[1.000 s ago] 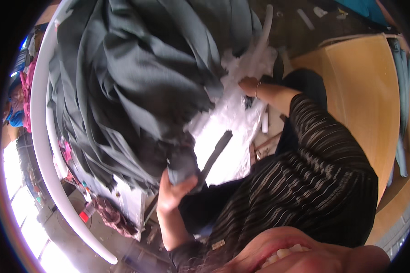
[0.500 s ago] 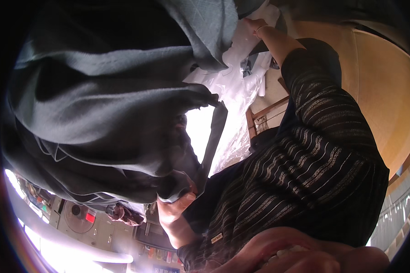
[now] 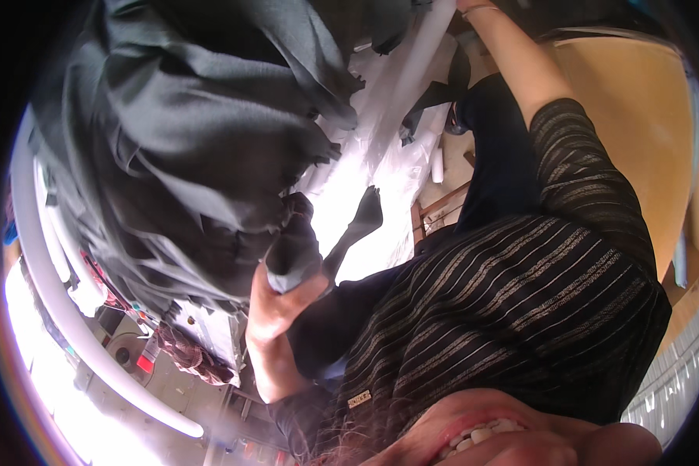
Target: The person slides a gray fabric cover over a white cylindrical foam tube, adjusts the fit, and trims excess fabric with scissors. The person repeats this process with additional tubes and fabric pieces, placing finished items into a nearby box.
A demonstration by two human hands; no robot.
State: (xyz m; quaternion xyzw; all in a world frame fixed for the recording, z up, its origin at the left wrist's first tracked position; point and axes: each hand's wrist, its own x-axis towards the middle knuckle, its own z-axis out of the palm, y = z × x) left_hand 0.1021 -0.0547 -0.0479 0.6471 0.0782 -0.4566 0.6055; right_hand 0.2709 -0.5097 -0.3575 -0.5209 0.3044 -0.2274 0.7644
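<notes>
My left hand [image 3: 281, 304] is closed round a bunched piece of dark grey cloth [image 3: 295, 252], thumb and fingers wrapped about it. A narrow dark strip of fabric [image 3: 357, 221] sticks out beside it. Above and to the left hangs a large heap of dark grey cloth [image 3: 186, 147] with ragged edges, in loose folds. At the top edge my right hand [image 3: 464, 5] is mostly cut off. A translucent plastic sheet [image 3: 415, 74], drawn out into a taut band, runs up to that hand; its fingers are hidden, but it appears to grip the plastic.
A tan board or tabletop [image 3: 621, 140] curves along the right. Below the plastic show a wooden frame [image 3: 443, 202] and my dark-clothed leg [image 3: 501, 163]. At lower left are a checked cloth [image 3: 190, 356], a fan [image 3: 128, 353] and a bright tube lamp [image 3: 109, 373].
My right hand has moved up and right to the picture's edge, stretching the plastic. The cloth heap has shifted up and left, showing more of the room at lower left. My left hand keeps its grip.
</notes>
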